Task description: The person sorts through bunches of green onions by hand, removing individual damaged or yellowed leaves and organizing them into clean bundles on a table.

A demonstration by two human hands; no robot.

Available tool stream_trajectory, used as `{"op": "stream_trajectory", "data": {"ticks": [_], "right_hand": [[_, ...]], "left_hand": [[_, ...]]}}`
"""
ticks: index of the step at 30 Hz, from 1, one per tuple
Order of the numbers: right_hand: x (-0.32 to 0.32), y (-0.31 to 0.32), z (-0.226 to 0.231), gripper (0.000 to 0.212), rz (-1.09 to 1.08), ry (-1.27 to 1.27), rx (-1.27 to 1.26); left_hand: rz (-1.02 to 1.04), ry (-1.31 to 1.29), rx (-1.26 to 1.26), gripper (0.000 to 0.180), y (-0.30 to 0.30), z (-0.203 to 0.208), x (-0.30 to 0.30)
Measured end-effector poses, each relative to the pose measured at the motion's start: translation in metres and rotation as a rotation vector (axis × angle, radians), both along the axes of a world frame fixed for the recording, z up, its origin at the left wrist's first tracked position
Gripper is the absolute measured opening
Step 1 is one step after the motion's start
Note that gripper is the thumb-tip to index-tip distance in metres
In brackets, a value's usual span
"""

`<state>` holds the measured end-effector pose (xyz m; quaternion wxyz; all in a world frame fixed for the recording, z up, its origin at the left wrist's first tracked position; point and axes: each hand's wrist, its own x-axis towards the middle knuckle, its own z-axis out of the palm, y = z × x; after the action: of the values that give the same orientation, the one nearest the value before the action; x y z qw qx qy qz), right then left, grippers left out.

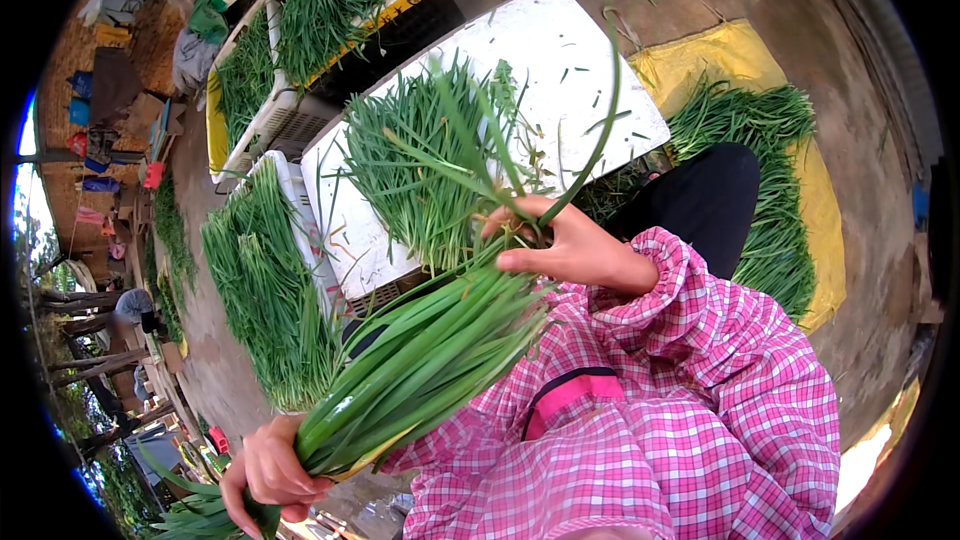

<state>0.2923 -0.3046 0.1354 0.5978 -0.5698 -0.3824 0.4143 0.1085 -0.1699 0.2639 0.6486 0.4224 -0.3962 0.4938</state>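
Note:
A long bunch of green garlic chives lies slantwise across my lap, held in the air. My left hand is closed round its leafy end at the lower left, and the leaf tips spill out below the fist. At the other end, my right hand pinches a few loose, bent chive strands that stick up past the fingers. Just beyond the right hand, a pile of chives rests on a white board strewn with cut bits of leaf.
Left of the board stands a crate heaped with chives. Farther back is another white crate of chives. On the right, more chives lie on a yellow sheet on the floor. Another person bends over far left.

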Motion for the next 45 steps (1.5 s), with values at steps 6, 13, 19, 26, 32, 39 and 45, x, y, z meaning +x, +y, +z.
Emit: {"op": "stream_trajectory", "data": {"ticks": [6,13,19,26,32,39,45], "right_hand": [[0.008,0.001,-0.078,0.009,-0.485,-0.12,-0.157],[-0.028,-0.028,-0.054,0.027,0.035,0.835,0.022],[-0.04,-0.031,-0.013,0.027,0.042,0.884,0.032],[-0.045,-0.026,0.01,0.025,-0.007,0.881,-0.192],[-0.035,-0.014,0.017,0.029,0.098,1.173,-0.243],[-0.042,-0.01,-0.01,0.024,0.084,1.28,-0.261],[-0.047,-0.016,-0.041,0.02,-0.136,1.21,-0.282]], "left_hand": [[-0.009,-0.033,-0.005,0.022,0.002,0.006,-0.006],[0.074,-0.123,-0.012,0.019,0.011,0.008,-0.016],[0.141,-0.077,-0.054,0.024,0.012,0.008,-0.025],[0.252,0.006,0.064,0.026,0.005,0.006,-0.015],[0.151,0.0,0.12,0.022,-0.002,0.003,0.002],[0.18,0.132,0.025,0.027,-0.002,-0.006,-0.006],[0.333,0.165,-0.068,0.024,0.002,-0.008,-0.01]]}}
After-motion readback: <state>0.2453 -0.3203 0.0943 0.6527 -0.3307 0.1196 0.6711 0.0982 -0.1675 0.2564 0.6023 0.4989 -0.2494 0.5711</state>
